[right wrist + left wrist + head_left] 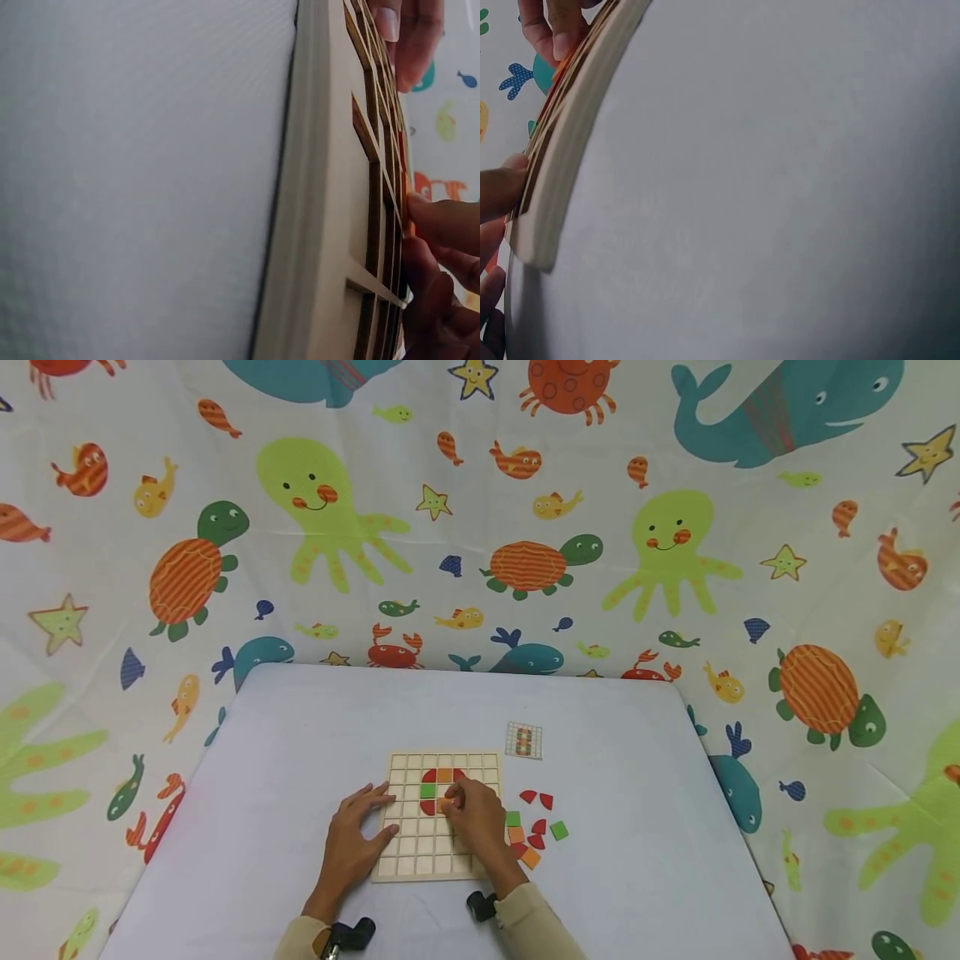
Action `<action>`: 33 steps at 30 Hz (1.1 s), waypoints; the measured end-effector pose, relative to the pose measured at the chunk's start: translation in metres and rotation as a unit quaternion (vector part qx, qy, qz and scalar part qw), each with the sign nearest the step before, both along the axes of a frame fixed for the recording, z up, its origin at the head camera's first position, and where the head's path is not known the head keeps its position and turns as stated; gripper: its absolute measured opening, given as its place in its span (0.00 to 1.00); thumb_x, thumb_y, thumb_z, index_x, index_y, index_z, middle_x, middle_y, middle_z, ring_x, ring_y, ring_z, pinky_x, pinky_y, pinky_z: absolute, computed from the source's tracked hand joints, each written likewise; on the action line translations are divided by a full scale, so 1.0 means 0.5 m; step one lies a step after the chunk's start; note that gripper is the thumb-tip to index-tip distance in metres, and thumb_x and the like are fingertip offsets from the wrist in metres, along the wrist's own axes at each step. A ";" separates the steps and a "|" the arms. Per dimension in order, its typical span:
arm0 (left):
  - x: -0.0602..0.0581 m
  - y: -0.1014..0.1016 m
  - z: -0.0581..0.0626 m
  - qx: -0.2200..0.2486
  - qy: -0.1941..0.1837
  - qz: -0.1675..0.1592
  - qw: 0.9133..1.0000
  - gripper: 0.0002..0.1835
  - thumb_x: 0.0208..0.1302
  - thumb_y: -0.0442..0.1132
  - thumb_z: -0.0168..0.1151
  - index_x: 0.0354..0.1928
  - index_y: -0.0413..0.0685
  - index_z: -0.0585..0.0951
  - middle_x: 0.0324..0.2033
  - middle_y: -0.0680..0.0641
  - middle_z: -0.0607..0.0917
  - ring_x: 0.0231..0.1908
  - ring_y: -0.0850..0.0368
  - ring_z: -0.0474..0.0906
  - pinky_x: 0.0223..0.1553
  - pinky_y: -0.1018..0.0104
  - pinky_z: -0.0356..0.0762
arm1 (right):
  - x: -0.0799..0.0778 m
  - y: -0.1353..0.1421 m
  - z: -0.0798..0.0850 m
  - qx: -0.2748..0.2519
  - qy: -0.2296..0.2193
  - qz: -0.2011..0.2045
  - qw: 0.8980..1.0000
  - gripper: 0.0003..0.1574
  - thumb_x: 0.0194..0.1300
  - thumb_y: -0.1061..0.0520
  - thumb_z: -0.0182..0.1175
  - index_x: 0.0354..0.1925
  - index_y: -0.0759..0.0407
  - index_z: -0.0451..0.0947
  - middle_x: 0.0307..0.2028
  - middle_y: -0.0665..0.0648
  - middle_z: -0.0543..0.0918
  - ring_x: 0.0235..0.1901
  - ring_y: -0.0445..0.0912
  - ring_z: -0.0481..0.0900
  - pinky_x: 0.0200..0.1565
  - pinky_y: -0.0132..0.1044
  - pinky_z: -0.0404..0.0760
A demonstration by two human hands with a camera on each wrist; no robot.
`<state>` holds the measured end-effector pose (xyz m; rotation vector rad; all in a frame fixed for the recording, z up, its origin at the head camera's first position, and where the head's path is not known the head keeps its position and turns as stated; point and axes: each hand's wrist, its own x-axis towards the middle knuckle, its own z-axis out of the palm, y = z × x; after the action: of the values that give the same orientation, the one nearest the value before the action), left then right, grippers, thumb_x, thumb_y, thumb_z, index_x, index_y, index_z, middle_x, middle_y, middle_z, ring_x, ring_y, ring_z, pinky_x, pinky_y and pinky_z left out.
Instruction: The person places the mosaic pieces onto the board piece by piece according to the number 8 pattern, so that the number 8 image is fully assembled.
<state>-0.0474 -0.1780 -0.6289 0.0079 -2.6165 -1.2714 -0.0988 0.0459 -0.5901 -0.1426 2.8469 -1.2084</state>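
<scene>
A wooden grid board (408,846) lies on the table. My left hand (354,837) rests at its left edge with fingers and thumb spread; in the left wrist view the thumb (501,191) touches the rim. Over the grid, my right hand (480,822) pinches an orange square tile (442,805) at a cell beside a red rounded tile (427,807). Above these sit a green square tile (427,791), another orange square (445,774) and red rounded tiles at its sides. The right wrist view shows right fingertips (420,210) on the orange tile. The hand hides neighbouring cells.
Right of the board lie loose red tiles (547,801), green squares (559,831) and orange squares (531,858). A small pattern card (523,741) lies beyond the board's upper right corner. A sea-animal printed cloth (480,502) hangs behind the white table (637,793).
</scene>
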 end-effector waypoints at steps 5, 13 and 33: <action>-0.001 -0.004 -0.001 -0.001 0.004 -0.003 1.000 0.26 0.57 0.35 0.80 0.59 0.49 0.86 0.70 0.45 0.82 0.75 0.37 0.69 0.72 0.26 0.61 | 0.002 -0.007 0.005 0.016 0.015 0.010 1.000 0.06 0.64 0.55 0.76 0.37 0.49 0.86 0.26 0.44 0.78 0.24 0.34 0.71 0.24 0.30 0.69; 0.002 -0.003 -0.001 0.000 0.002 -0.003 1.000 0.26 0.56 0.34 0.80 0.59 0.49 0.86 0.70 0.45 0.82 0.75 0.37 0.69 0.72 0.26 0.61 | 0.014 0.004 0.006 0.018 0.010 0.021 1.000 0.10 0.62 0.60 0.76 0.41 0.47 0.90 0.27 0.43 0.81 0.26 0.35 0.72 0.25 0.29 0.70; 0.001 -0.007 -0.007 -0.011 0.011 -0.006 1.000 0.26 0.56 0.34 0.80 0.59 0.49 0.86 0.70 0.45 0.82 0.75 0.37 0.69 0.72 0.27 0.62 | 0.022 0.239 0.015 0.037 0.002 -0.202 0.979 0.17 0.62 0.60 0.76 0.50 0.50 0.89 0.36 0.53 0.84 0.35 0.47 0.79 0.31 0.36 0.73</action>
<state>-0.0467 -0.1817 -0.6322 -0.0237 -2.6154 -1.2404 -0.0876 0.1653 -0.5826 0.4578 3.0094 -1.1493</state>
